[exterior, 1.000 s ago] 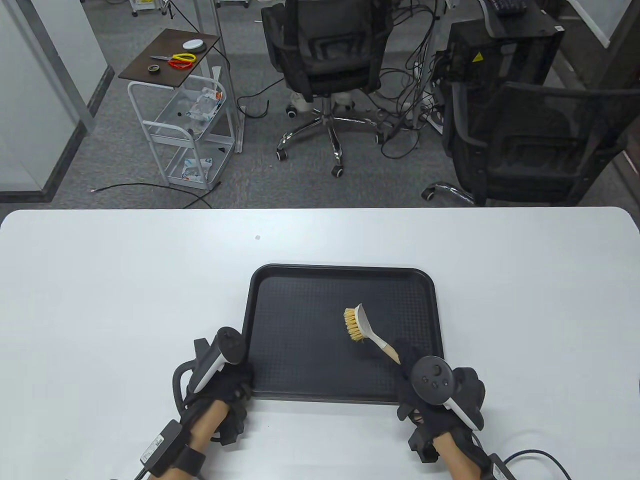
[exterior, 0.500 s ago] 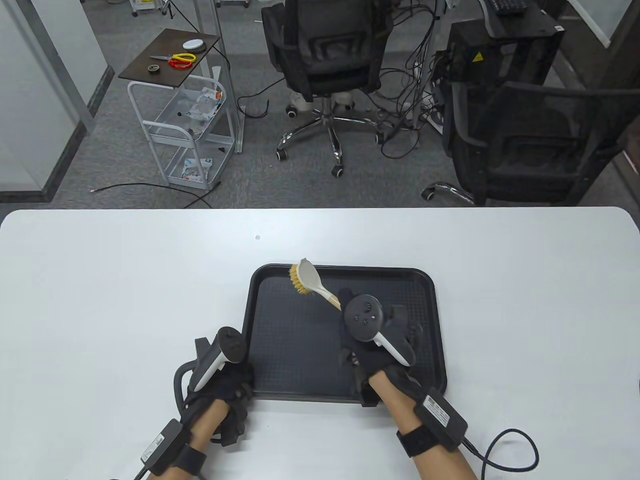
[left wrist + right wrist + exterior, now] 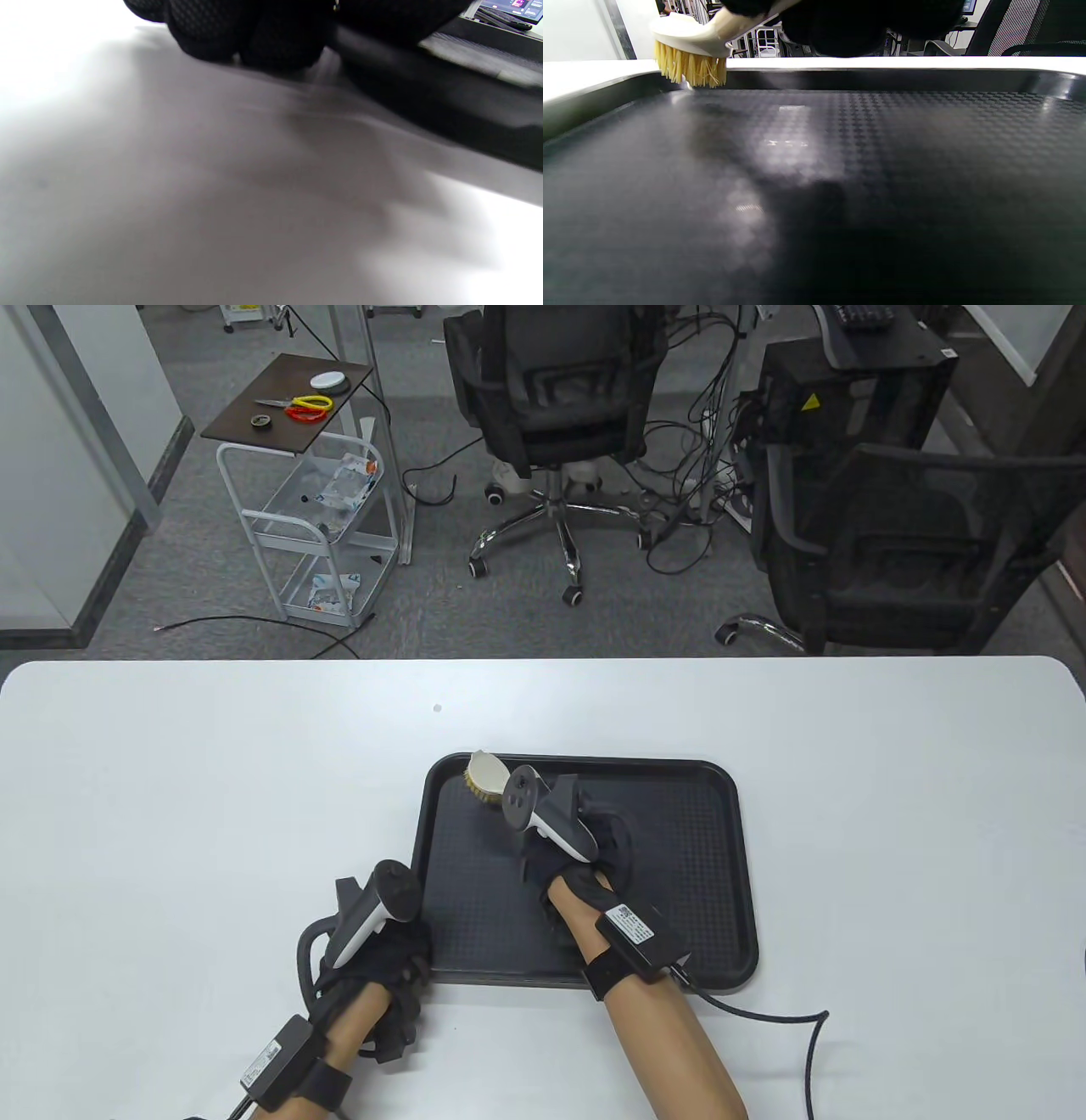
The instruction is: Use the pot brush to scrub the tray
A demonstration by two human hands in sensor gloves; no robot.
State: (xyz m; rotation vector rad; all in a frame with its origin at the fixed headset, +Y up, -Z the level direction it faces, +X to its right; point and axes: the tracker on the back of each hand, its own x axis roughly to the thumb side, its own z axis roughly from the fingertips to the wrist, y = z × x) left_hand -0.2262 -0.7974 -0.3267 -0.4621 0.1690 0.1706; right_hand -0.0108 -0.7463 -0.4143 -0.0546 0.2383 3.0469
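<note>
A black textured tray (image 3: 679, 848) lies on the white table near the front middle. My right hand (image 3: 585, 848) is over the tray and grips the handle of the pot brush (image 3: 484, 780). The brush has a white head and yellow bristles, which sit at the tray's far left corner. In the right wrist view the bristles (image 3: 689, 67) touch the tray floor (image 3: 840, 169) by the rim. My left hand (image 3: 382, 950) rests on the table and presses on the tray's near left corner. The left wrist view shows its fingers (image 3: 254, 38) against the tray edge (image 3: 445, 97).
The white table (image 3: 170, 814) extends widely to the left, right and behind the tray. My right wrist cable (image 3: 806, 1052) trails over the table's front. Office chairs, a small cart and cables stand on the floor beyond the far edge.
My right hand has swept the brush from the tray's near right area up and left to the far left corner. My left hand has stayed on the near left corner.
</note>
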